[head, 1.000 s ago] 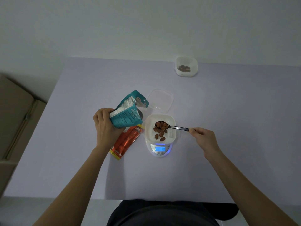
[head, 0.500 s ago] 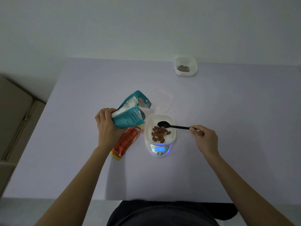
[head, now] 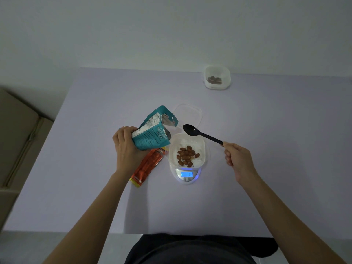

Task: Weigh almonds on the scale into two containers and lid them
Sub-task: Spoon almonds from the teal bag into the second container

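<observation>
Our left hand (head: 127,147) grips the bag (head: 152,130); our right hand (head: 238,157) holds the empty spoon (head: 200,133) above the almonds (head: 187,156) in the container (head: 187,142).

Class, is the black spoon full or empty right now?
Empty: the black spoon shows a bare bowl, raised beyond the container of almonds.

Teal pouch (head: 152,130) with white print, black spoon (head: 198,133), brown almonds (head: 186,155) in a white slotted container (head: 187,141), blue-lit scale (head: 186,175), orange packet (head: 148,166), lilac surface (head: 266,149).
</observation>
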